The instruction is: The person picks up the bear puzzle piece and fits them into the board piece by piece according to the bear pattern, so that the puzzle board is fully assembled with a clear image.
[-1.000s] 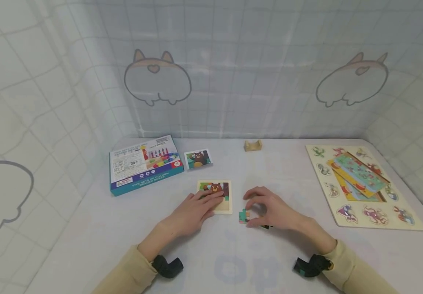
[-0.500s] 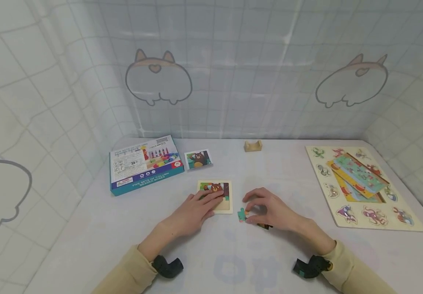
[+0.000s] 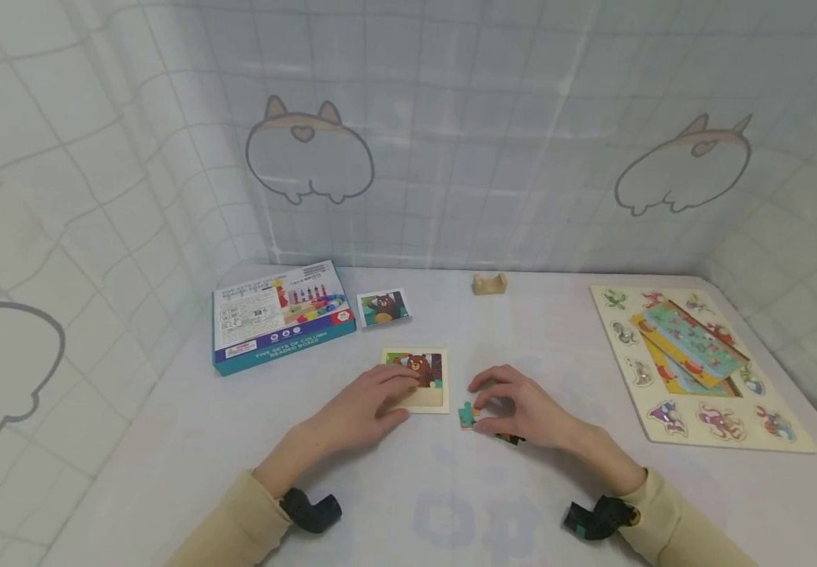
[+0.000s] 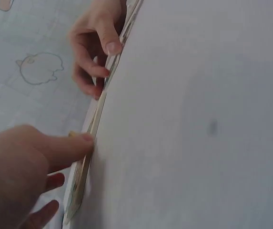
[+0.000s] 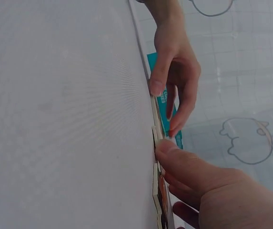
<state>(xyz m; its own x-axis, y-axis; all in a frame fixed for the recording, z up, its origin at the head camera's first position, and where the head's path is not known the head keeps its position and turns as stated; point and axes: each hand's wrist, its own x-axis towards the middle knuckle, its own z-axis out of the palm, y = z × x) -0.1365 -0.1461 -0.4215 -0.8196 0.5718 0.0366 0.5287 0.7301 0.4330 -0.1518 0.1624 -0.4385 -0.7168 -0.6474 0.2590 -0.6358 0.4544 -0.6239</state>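
In the head view, my left hand [image 3: 365, 405] lies over the left side of a small wooden puzzle tray [image 3: 445, 398]. Its fingers reach across a bear picture [image 3: 420, 367] in the tray's upper part; bare wood shows below. The left thumb stretches along the near edge, its tip at the tray's side in the left wrist view. To the right, my right hand [image 3: 521, 405] pinches a teal-and-orange puzzle piece [image 3: 467, 416] between thumb and fingers. A darker puzzle piece [image 3: 510, 437] lies under that hand, partly hidden by it.
A beaded-boxes carton [image 3: 284, 315] stands at the back left, beside a bear picture card [image 3: 383, 308]. A small wooden holder [image 3: 489, 285] sits at the back. On the right lies a big peg board [image 3: 652, 429] with colourful puzzle boards [image 3: 692, 335] on it.
My left hand has drawn back to the left with its thumb spread, uncovering more of the bear picture. The teal piece has shifted slightly left, with the right fingers closer around it.
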